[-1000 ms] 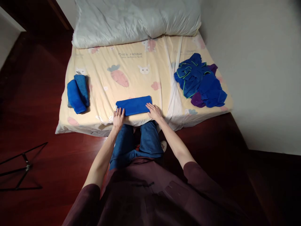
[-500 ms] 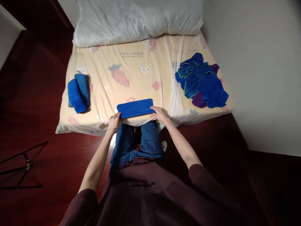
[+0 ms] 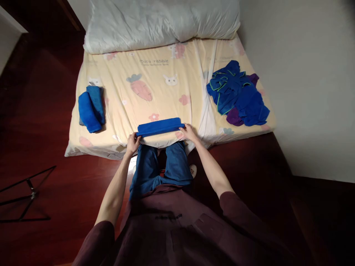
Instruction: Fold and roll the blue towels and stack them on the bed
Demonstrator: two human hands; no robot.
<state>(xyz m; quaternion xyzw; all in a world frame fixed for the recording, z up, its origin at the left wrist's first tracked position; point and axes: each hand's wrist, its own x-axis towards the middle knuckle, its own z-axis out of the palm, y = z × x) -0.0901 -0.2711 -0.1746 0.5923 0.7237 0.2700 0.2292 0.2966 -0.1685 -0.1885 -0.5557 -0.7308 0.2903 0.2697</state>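
A blue towel, folded into a long narrow strip, lies at the front edge of the bed, its near edge lifted and turned over. My left hand pinches the near left corner of it. At the other end, my right hand grips the near right corner between thumb and fingers. To the left rest several folded towels, a bright blue towel leaning against a darker blue-grey towel. A crumpled heap of blue and purple cloths, some with green edging, sits on the right.
The bed has a cream sheet printed with carrots and rabbits. A pale quilt lies across its far end. A wall stands at the right. Black stand legs rest on the dark red floor at the left.
Both hands have raised the towel's near edge and begun turning it away from me, so the strip looks narrower. The other cloths stay where they were.
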